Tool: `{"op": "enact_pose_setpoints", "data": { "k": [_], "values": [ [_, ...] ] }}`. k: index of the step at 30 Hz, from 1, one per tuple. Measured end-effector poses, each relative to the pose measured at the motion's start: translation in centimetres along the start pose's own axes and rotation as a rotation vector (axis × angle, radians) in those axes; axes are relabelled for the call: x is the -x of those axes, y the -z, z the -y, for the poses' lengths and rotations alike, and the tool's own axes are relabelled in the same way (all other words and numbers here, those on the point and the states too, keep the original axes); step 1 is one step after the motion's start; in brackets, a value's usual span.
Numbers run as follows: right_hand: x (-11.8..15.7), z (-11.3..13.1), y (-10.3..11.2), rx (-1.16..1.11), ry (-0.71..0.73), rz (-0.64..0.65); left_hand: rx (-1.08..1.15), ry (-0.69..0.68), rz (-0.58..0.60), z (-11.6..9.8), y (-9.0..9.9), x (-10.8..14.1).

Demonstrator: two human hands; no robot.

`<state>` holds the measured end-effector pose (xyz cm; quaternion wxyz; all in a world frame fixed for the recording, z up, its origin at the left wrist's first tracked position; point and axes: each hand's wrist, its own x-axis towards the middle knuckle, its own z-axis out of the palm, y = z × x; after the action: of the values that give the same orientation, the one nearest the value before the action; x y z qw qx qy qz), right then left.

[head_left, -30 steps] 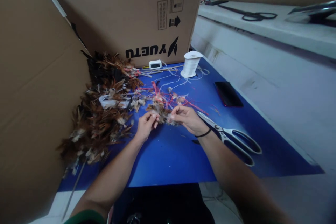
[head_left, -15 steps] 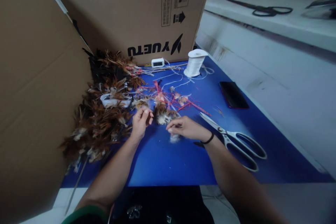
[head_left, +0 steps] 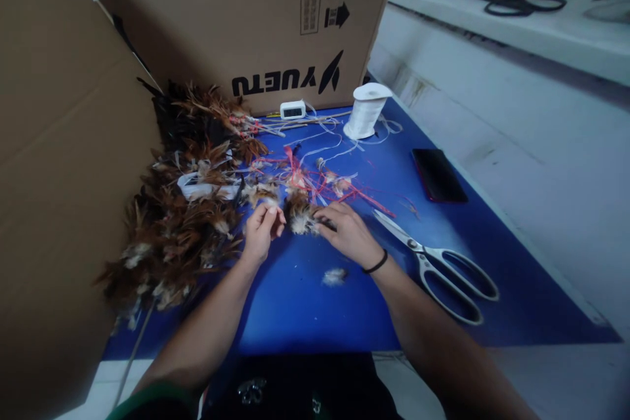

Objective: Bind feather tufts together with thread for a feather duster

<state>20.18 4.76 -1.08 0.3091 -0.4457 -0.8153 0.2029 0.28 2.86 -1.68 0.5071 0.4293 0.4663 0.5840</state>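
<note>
Fingertips pinched together, my left hand [head_left: 263, 231] is closed on a small pale feather, mostly hidden by the fingers. My right hand [head_left: 348, 233] has its fingers apart, reaching over the right edge of a small pile of brown and white feathers [head_left: 300, 218]. A loose fluffy grey-white feather tuft [head_left: 335, 277] lies on the blue table just below that hand. Behind both hands are tangled pink and white strips [head_left: 298, 177] among more feathers. Large metal scissors [head_left: 418, 248] lie partly spread to the right of my right wrist.
A big heap of brown feathers [head_left: 182, 230] fills the left side against a cardboard box [head_left: 197, 26]. At the back stand a white ribbon spool [head_left: 365, 115] and a small white display device [head_left: 293, 110]. A phone [head_left: 439, 175] lies at right, and black scissors [head_left: 522, 5] on a ledge.
My right hand has moved up and away from the grey-white tuft, which now lies alone on the table, and has reached the feather pile. My left hand keeps its pinch. The view has shifted slightly.
</note>
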Motion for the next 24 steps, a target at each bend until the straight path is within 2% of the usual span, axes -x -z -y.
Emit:
{"op": "enact_pose_setpoints", "data": {
  "k": [4,9,16,20,24],
  "values": [
    [0.1,-0.1,-1.4,0.044,0.049,0.029,-0.047,-0.049,0.069,0.3,-0.1,0.2],
    [0.0,0.1,-1.1,-0.005,0.028,-0.027,-0.091,-0.071,0.075,0.5,-0.2,0.4],
    [0.0,0.9,0.2,-0.190,-0.195,-0.112,-0.125,-0.093,0.066,0.9,-0.5,0.6],
    [-0.1,0.4,0.1,-0.413,-0.268,-0.143,-0.082,-0.100,0.065,0.7,-1.3,0.3],
    [-0.3,-0.1,0.0,-0.624,-0.356,-0.139,-0.084,-0.095,0.120,0.5,-2.3,-0.4]
  ]
}}
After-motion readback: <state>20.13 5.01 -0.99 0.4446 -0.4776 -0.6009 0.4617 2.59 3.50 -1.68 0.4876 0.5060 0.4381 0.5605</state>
